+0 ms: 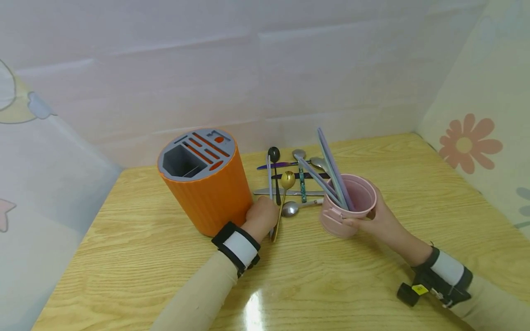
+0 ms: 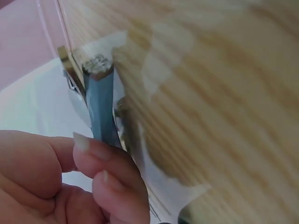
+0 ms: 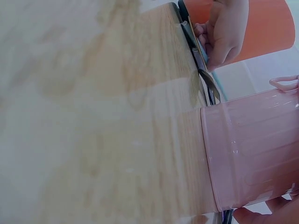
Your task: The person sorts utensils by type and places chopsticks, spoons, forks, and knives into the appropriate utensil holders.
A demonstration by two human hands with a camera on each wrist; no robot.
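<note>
Beside the orange holder [image 1: 211,197], my left hand [image 1: 262,214] is low over the table. Its thumb and fingers pinch pale blue chopsticks [image 2: 102,109] with a glittery end; whether one or two are held I cannot tell. A gold spoon [image 1: 287,180] lies right next to that hand. My right hand [image 1: 378,220] grips a small pink bucket [image 1: 339,226] from its right side, thumb across the front. Several pale blue and lilac chopsticks [image 1: 331,168] lean out of the bucket to the upper left. In the right wrist view only fingertips [image 3: 275,214] show under the bucket.
Between holder and bucket lies loose cutlery: a black spoon [image 1: 273,154], a silver spoon [image 1: 290,209], a silver knife [image 1: 308,193], a dark knife [image 1: 285,176] and a teal-patterned handle [image 1: 302,186]. The holder's grey top [image 1: 198,151] has slots and one large opening. A wall [image 1: 265,92] stands behind the table.
</note>
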